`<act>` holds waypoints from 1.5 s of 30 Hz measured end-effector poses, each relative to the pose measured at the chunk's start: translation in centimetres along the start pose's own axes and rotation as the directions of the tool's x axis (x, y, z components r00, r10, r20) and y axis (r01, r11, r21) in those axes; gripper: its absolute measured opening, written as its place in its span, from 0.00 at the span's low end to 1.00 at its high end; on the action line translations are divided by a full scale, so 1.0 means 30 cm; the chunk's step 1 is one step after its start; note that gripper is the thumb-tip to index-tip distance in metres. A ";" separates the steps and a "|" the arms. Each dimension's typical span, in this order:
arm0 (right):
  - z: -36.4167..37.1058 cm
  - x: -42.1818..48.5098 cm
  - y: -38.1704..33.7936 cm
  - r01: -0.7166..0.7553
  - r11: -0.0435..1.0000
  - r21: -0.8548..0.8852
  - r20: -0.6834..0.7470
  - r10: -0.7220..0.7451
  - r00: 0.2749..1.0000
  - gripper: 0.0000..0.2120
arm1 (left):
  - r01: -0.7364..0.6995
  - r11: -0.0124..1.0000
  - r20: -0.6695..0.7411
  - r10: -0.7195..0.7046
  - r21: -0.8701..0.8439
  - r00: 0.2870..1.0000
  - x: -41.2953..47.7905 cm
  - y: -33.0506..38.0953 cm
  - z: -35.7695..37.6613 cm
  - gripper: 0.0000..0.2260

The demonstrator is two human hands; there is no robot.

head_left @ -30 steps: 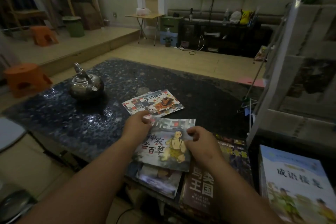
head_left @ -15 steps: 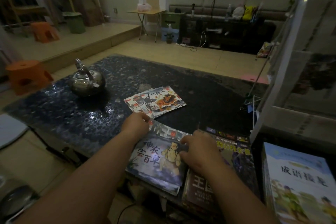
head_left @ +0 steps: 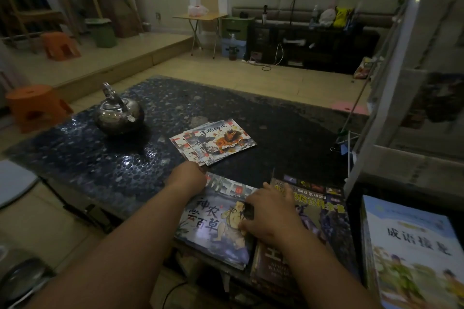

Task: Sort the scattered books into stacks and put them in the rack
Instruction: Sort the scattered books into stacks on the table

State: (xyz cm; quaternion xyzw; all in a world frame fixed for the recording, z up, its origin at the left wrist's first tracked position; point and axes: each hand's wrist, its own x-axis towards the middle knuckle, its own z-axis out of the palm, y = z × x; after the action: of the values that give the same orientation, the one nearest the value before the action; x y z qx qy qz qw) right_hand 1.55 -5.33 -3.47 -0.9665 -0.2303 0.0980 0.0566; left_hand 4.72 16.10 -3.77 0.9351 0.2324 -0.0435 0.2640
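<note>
table (head_left: 82, 158): dark pebbled | kettle (head_left: 118, 114): silver | stool (head_left: 34, 105): orange
</note>
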 end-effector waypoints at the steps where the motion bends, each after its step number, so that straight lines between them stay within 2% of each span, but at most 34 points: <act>1: 0.000 0.000 0.000 0.000 1.000 0.000 0.005 0.000 1.000 0.28 | 0.001 1.000 0.013 -0.001 0.006 1.000 0.002 -0.001 0.005 0.08; 13: -0.005 -0.008 -0.003 0.006 1.000 0.021 0.011 -0.006 1.000 0.27 | -0.041 0.982 0.024 0.038 0.186 0.999 0.003 0.003 0.025 0.08; 17: -0.010 -0.006 0.010 0.010 0.993 0.119 -0.078 -0.001 0.997 0.20 | -0.035 0.979 0.004 0.035 0.201 0.999 0.000 0.014 0.030 0.11; 21: -0.025 0.006 0.038 0.011 0.977 0.214 -0.171 0.027 0.985 0.19 | -0.093 0.972 -0.074 0.111 0.216 0.991 -0.009 0.052 0.036 0.11; 25: -0.044 0.025 0.067 -0.024 0.956 0.293 -0.176 0.079 0.981 0.19 | -0.168 0.959 -0.148 0.205 0.227 0.968 0.016 0.097 0.059 0.19; 27: -0.051 0.032 0.084 -0.039 0.947 0.320 -0.182 0.102 0.978 0.20 | -0.203 0.961 -0.145 0.232 0.190 0.962 0.042 0.123 0.076 0.24; 29: -0.058 0.038 0.106 -0.051 0.943 0.328 -0.197 0.121 0.973 0.21 | -0.218 0.964 -0.119 0.237 0.155 0.964 0.068 0.152 0.096 0.34; 32: -0.078 0.046 0.143 -0.084 0.934 0.347 -0.196 0.160 0.968 0.23 | -0.226 0.952 -0.112 0.252 0.206 0.961 0.117 0.184 0.124 0.42; 35: -0.084 0.065 0.177 -0.115 0.908 0.403 -0.190 0.206 0.960 0.24 | -0.224 0.935 -0.115 0.264 0.277 0.958 0.174 0.202 0.141 0.40; 39: -0.072 0.085 0.202 -0.113 0.878 0.465 -0.198 0.227 0.954 0.21 | -0.217 0.943 -0.063 0.240 0.253 0.969 0.206 0.215 0.161 0.40; 42: -0.063 0.090 0.210 -0.122 0.864 0.489 -0.193 0.243 0.951 0.17 | -0.210 0.882 -0.100 0.275 0.421 0.956 0.210 0.224 0.147 0.38; 45: -0.057 0.089 0.206 -0.138 0.853 0.503 -0.180 0.259 0.949 0.16 | -0.243 0.791 -0.070 0.338 0.562 0.939 0.204 0.230 0.137 0.32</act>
State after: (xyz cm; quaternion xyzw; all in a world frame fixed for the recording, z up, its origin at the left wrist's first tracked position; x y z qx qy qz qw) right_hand 6.93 -9.72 -3.20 -0.9445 -0.0881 0.0399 0.3138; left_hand 13.47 11.30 -5.28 0.9959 0.0847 0.0118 -0.0298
